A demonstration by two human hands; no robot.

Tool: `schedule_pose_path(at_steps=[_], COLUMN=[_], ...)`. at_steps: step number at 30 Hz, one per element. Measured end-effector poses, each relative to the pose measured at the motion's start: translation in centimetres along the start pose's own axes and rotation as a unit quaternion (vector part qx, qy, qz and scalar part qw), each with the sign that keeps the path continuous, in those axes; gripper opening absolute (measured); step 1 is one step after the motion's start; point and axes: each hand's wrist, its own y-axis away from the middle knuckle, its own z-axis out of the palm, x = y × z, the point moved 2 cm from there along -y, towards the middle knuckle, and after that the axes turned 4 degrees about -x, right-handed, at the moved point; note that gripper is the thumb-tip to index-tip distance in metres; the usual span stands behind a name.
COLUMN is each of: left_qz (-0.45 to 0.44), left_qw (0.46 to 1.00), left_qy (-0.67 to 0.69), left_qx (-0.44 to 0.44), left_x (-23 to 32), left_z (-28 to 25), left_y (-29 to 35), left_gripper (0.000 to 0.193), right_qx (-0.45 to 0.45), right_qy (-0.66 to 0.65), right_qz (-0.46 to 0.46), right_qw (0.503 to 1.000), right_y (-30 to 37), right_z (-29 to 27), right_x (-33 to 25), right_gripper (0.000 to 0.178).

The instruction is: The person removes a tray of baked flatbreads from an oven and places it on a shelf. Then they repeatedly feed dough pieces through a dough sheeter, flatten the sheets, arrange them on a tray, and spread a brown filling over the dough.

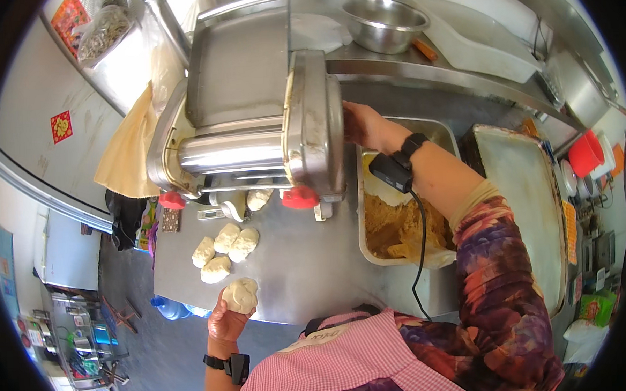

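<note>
I'm holding a lump of dough (240,296) in the left hand (226,326), over the front edge of the worktop (309,265), left of its middle

The left hand's fingers are curving round the lump from below, while the right hand (366,125) is sitting at the right side of the steel roller machine (314,118); the machine is partly hiding those fingers, so I'm not able to tell whether they are wide, narrow or gripping. Four dough pieces (227,239) are lying close together toward the worktop's left edge, and further dough (259,199) is showing by the machine's front. Toward the right, a steel pan (362,225) is holding a brown, crumbly mass (405,223)
</note>
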Motion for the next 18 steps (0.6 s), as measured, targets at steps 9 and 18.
schedule_pose_path(at_steps=[9,18], left_qz=[-0.002,0.029], left_qw=[0.994,0.991], left_qy=[-0.108,-0.077], left_qx=[0.000,-0.108], left_x=[0.6,3.4], left_z=[1.6,4.8], left_y=[-0.3,-2.6], left_gripper=[0.061,0.060], right_qx=[-0.049,0.093], right_qy=[0.022,-0.001], right_qz=[-0.042,-0.096], right_qw=[0.998,0.991], right_y=[-0.1,2.6], right_z=[0.8,1.0], right_x=[0.2,-2.5], right_gripper=[0.035,0.041])
